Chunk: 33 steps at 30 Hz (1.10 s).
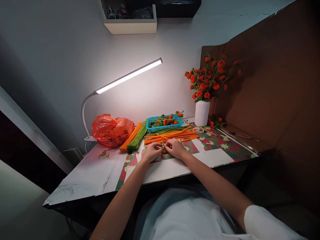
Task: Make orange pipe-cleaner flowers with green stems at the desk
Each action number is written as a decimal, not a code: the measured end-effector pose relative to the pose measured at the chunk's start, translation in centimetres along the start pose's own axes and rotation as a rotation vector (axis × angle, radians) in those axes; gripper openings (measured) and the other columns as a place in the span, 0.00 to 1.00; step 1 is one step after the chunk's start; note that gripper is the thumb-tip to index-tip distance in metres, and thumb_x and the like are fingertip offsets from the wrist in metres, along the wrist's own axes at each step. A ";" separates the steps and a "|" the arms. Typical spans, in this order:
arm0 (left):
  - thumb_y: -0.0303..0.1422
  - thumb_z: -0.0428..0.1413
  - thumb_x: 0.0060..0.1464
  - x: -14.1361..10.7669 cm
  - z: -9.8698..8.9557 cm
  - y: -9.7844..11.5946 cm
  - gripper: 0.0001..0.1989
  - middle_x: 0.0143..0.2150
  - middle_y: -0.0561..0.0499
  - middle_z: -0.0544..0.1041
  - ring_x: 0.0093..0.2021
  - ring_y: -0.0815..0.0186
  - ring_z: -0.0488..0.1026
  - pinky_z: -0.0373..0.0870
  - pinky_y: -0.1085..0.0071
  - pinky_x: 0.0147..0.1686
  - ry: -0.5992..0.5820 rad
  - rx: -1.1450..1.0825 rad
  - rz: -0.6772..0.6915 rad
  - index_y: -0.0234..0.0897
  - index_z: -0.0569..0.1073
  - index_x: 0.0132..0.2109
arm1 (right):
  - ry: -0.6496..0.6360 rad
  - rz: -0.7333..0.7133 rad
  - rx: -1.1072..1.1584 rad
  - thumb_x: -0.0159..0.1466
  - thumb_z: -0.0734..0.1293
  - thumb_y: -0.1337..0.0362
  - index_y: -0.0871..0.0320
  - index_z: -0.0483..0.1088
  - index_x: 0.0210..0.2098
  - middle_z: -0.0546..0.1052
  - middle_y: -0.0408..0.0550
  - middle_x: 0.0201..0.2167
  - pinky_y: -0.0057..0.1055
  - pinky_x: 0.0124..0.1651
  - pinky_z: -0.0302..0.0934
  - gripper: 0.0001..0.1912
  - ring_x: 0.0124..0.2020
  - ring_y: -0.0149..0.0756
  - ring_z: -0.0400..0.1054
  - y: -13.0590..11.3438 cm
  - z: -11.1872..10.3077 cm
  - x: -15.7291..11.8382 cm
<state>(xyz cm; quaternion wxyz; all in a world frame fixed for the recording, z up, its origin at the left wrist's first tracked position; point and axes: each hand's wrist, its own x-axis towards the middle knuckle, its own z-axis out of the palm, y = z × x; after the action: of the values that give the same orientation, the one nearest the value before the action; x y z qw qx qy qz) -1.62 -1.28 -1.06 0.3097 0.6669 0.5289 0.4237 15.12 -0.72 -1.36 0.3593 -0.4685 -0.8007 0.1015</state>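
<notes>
Between my two hands, low over the table, is a small orange flower (pixel 164 151) with a green top and a short green stem standing up. It looks made of fuzzy pipe cleaners. My left hand (pixel 152 152) pinches it from the left side, fingers closed. From the right, my right hand (pixel 176 148) has its fingers curled in against the same flower. Just beyond my hands lies a spread of loose orange pipe cleaners (pixel 175 135). The fingertips partly cover the flower, so its far details are hidden.
A blue basket (pixel 150 128) of finished flowers stands behind. Left are orange (pixel 130 137) and green pipe cleaner bundles (pixel 137 137), a red plastic bag (pixel 110 131) and a clamp lamp (pixel 83 115). A white vase (pixel 202 113) of orange flowers and scissors (pixel 241 135) are right.
</notes>
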 end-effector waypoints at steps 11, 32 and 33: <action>0.36 0.66 0.36 -0.3 0.2 -0.2 0.12 0.30 0.48 0.79 0.28 0.63 0.75 0.69 0.71 0.28 -0.003 0.049 0.092 0.36 0.77 0.31 | -0.022 -0.005 -0.012 0.59 0.66 0.68 0.57 0.72 0.28 0.77 0.45 0.29 0.33 0.43 0.48 0.05 0.35 0.36 0.67 -0.4 -0.3 -0.1; 0.36 0.59 0.47 -0.5 0.6 0.0 0.09 0.29 0.49 0.77 0.25 0.67 0.72 0.68 0.73 0.26 0.018 0.213 0.218 0.34 0.75 0.31 | -0.094 0.021 -0.085 0.60 0.65 0.66 0.58 0.72 0.30 0.76 0.45 0.30 0.35 0.44 0.47 0.04 0.37 0.37 0.66 -0.6 -0.5 -0.1; 0.36 0.58 0.48 -0.5 0.6 0.0 0.08 0.28 0.49 0.77 0.25 0.67 0.72 0.68 0.73 0.26 0.024 0.211 0.212 0.34 0.75 0.30 | -0.093 0.018 -0.087 0.60 0.64 0.66 0.58 0.72 0.30 0.76 0.45 0.30 0.35 0.44 0.47 0.05 0.37 0.37 0.66 -0.6 -0.5 -0.1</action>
<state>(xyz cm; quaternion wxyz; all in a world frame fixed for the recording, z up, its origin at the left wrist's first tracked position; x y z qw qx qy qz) -1.11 -1.72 -1.43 0.1848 0.7428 0.5008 0.4041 15.09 -1.23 -0.74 0.3002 -0.4856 -0.8159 0.0917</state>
